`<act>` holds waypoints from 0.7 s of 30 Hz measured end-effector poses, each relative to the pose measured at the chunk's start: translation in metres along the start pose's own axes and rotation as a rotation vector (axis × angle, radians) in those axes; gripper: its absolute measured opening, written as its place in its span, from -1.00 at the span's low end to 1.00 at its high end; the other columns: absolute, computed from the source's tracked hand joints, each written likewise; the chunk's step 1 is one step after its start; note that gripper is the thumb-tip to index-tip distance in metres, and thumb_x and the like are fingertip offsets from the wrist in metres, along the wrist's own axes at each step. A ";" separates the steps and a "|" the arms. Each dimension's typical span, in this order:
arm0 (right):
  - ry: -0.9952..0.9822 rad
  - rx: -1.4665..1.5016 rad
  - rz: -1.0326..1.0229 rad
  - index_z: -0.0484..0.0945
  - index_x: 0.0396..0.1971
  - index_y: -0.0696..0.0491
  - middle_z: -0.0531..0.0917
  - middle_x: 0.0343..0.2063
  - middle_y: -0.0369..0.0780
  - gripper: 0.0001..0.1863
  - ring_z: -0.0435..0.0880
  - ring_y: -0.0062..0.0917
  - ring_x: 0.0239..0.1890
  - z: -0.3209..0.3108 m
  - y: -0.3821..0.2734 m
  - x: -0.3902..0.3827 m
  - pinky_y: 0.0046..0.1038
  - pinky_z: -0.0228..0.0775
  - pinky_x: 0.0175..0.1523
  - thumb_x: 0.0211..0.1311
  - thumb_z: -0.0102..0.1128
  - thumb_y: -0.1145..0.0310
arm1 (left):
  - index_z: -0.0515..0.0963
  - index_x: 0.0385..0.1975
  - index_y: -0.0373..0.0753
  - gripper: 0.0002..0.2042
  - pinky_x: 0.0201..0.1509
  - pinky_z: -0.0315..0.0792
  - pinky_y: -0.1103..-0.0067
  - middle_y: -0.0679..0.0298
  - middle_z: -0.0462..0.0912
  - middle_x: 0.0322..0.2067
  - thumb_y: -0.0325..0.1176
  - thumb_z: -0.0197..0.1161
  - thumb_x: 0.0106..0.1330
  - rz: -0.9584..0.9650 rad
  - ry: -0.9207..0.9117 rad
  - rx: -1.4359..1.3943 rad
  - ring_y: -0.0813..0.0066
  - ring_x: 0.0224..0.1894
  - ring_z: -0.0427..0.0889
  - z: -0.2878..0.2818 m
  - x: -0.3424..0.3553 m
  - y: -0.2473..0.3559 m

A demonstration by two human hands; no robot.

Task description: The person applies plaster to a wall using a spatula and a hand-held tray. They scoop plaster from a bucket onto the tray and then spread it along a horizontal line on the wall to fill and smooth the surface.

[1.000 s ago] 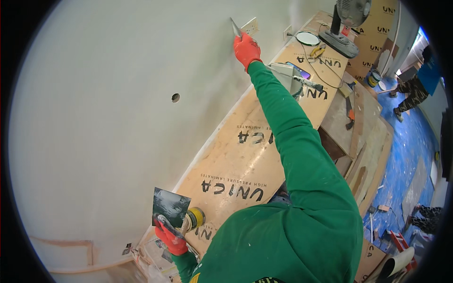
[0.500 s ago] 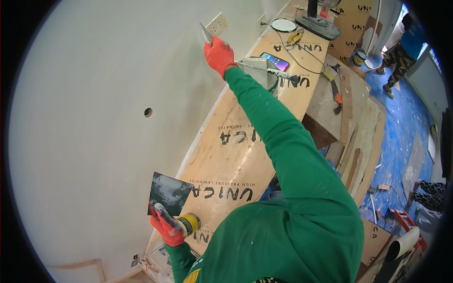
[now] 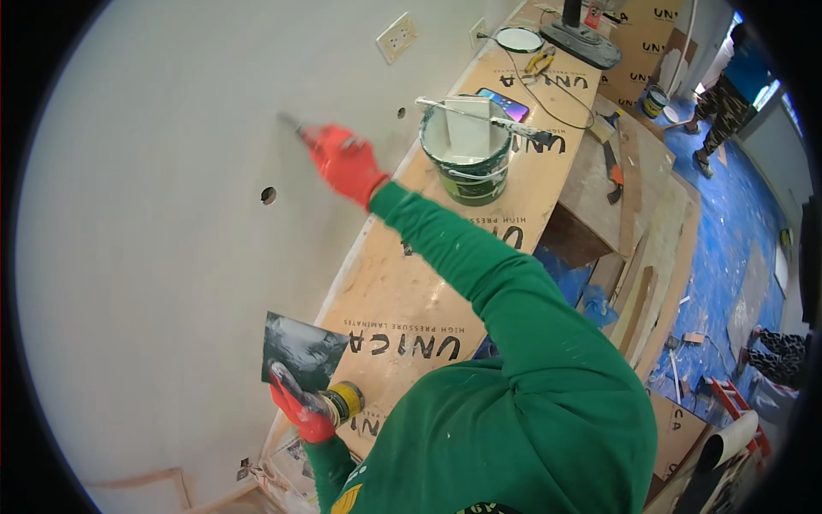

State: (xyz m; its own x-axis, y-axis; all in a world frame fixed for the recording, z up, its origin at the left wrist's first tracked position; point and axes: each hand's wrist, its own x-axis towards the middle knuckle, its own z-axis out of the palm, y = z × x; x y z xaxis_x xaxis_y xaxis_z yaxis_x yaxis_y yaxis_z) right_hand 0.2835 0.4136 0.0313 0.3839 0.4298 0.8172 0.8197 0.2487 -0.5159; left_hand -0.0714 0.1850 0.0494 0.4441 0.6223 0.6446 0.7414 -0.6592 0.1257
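In a red glove, my right hand [image 3: 349, 164] is closed round a putty knife, smeared by motion. Its blade [image 3: 289, 121] points up and left in front of the pale wall [image 3: 163, 171]. Low on the left, my red-gloved left hand [image 3: 301, 409] grips a dark square plate [image 3: 301, 349] streaked with whitish smears; its thumb lies on top and its other fingers are mostly underneath. Beside that hand stands a small yellow-and-black can [image 3: 347, 401]. A dark green bucket [image 3: 475, 182] is right of my right hand, with a white slab [image 3: 468, 128] in it and a smeared stick-like tool [image 3: 492, 118] across its rim.
The long laminate-topped counter [image 3: 402, 295] runs along the wall, carrying a phone [image 3: 507, 104], yellow-handled pliers [image 3: 539, 62], a cable and a fan-like stand base [image 3: 580, 44]. Wall openings include a round hole [image 3: 269, 196] and a socket [image 3: 396, 38]. Another person [image 3: 728, 94] stands at far right.
My right hand has moved left and down with the putty knife, away from the socket, uncovering the bucket. My left hand and the plate have shifted only slightly.
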 end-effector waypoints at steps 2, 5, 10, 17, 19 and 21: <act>-0.362 0.810 0.374 0.55 0.08 -0.13 0.63 -0.15 -0.21 -0.67 0.61 -0.27 -0.27 -0.006 -0.030 -0.021 -0.27 0.48 -0.23 0.33 0.11 0.31 | 0.18 0.32 -0.49 -0.47 0.35 0.28 0.32 -0.15 0.35 0.23 -0.55 0.12 0.36 0.020 0.041 0.066 -0.01 0.25 0.40 0.015 0.018 0.002; -0.358 0.854 0.017 0.51 0.12 -0.06 0.60 -0.12 -0.15 -0.65 0.60 -0.29 -0.16 -0.056 -0.095 -0.034 -0.34 0.47 -0.08 0.34 0.10 0.34 | 0.19 0.31 -0.50 -0.38 0.33 0.30 0.35 -0.12 0.39 0.19 -0.49 0.24 0.25 -0.249 0.004 -0.188 0.07 0.24 0.43 0.010 0.040 0.022; -0.543 0.840 -0.600 0.46 0.19 -0.19 0.57 -0.12 -0.15 -0.46 0.60 -0.26 -0.09 -0.161 -0.144 -0.047 -0.21 0.46 -0.01 0.15 0.25 0.33 | 0.42 0.14 -0.38 -0.51 0.23 0.38 0.42 0.03 0.56 -0.02 -0.25 0.28 0.27 -0.328 -0.265 -0.339 0.10 0.04 0.54 -0.004 0.064 0.028; -0.773 -0.297 -0.732 0.29 0.30 -0.13 0.52 -0.02 -0.13 -0.43 0.56 -0.26 -0.05 -0.094 -0.039 -0.083 -0.27 0.48 -0.03 0.25 0.06 0.25 | 0.48 -0.07 -0.25 -0.72 -0.71 0.34 0.67 0.22 0.58 -0.34 -0.17 0.05 0.49 -0.884 0.322 -1.677 0.54 -0.51 0.54 -0.061 0.087 0.035; -0.312 -0.532 -0.533 0.31 0.26 -0.05 0.56 -0.01 -0.14 -0.48 0.60 -0.23 -0.09 -0.060 0.006 -0.064 -0.28 0.49 -0.06 0.29 0.04 0.23 | 0.39 0.11 -0.28 -0.65 -0.46 0.44 0.63 0.20 0.55 -0.15 -0.25 0.10 0.44 -0.787 0.374 -1.362 0.49 -0.31 0.56 -0.061 0.080 0.035; -0.219 -0.124 -0.005 0.32 0.19 0.04 0.59 -0.02 -0.09 -0.53 0.63 -0.16 -0.12 -0.039 0.042 -0.001 -0.20 0.47 -0.09 0.33 0.04 0.22 | 0.23 0.32 -0.30 -0.41 -0.05 0.49 0.53 0.12 0.45 0.13 -0.32 0.22 0.30 -0.777 0.425 -0.920 0.35 0.02 0.53 -0.056 0.068 0.038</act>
State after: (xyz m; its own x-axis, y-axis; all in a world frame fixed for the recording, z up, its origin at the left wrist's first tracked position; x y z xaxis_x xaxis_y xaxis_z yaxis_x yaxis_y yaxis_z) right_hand 0.3342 0.3897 0.0187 0.2891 0.6099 0.7378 0.8725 0.1493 -0.4653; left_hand -0.0412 0.1792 0.1402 -0.2694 0.9028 0.3352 0.0364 -0.3382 0.9404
